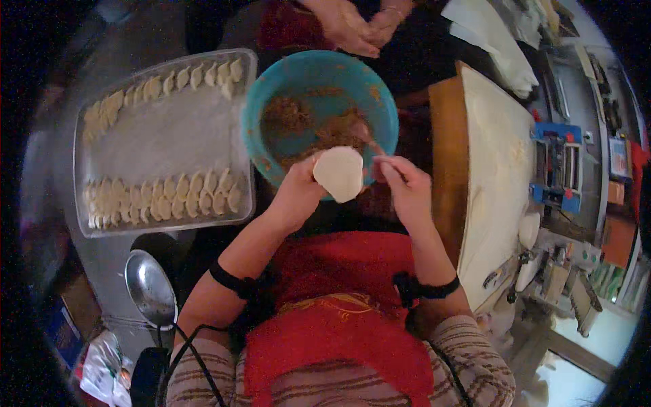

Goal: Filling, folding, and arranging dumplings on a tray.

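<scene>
A round, pale dumpling wrapper lies on my left hand, just over the near rim of a teal basin. My right hand grips the handle of a utensil, which looks like a spoon or fork. Its head is blurred and reaches into the brown minced filling inside the basin. More filling clings to the basin's left side and wall. Nothing is on the wrapper's visible face.
To the left, a clear plastic tray holds rows of folded dumplings. A metal bowl-shaped thing sits below it. Another person's hands are beyond the basin. A floured board with a wooden edge is at right.
</scene>
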Tool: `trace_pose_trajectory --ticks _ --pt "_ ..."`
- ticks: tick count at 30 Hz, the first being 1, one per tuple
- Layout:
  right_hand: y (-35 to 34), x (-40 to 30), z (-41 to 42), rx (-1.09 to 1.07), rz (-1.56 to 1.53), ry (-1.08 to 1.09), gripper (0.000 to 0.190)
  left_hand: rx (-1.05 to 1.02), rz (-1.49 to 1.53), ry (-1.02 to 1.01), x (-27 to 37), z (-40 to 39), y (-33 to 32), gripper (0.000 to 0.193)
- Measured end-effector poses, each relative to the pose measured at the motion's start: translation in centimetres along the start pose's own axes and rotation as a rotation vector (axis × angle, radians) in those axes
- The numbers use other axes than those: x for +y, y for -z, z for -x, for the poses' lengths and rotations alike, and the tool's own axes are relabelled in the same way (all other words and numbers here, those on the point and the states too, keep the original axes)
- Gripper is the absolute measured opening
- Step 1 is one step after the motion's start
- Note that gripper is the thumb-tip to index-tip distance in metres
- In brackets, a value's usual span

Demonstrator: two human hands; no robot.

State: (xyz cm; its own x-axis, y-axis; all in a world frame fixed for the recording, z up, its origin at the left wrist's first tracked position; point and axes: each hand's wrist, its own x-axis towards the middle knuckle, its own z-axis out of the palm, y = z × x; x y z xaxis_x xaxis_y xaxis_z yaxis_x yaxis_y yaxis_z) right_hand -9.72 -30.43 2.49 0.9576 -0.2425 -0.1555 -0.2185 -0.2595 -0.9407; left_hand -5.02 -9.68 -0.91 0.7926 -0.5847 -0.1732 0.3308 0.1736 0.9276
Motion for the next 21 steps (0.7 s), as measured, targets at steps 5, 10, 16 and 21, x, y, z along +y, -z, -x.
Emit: trace_pose_trajectory --ticks 5,10,16,21 --pt "-4.9 4.2 -1.9 -0.211 0.543 0.125 0.026 0.333 0.231 0.053 2.4 0.2 4.8 0.037" --pt "-7.6 6.2 -4.0 -0.279 0.872 0.399 0.024 0.482 0.338 -0.037 3.2 0.4 8.1 0.033" --pt "-9.5 6.2 -4.8 -0.327 0.609 0.255 0.018 0.455 0.454 -0.064 4.0 1.0 9.3 0.036" --pt "-8.1 3.7 -4.4 -0.375 0.328 -0.157 0.019 0.513 0.460 -0.067 3.6 1.2 9.2 0.038"
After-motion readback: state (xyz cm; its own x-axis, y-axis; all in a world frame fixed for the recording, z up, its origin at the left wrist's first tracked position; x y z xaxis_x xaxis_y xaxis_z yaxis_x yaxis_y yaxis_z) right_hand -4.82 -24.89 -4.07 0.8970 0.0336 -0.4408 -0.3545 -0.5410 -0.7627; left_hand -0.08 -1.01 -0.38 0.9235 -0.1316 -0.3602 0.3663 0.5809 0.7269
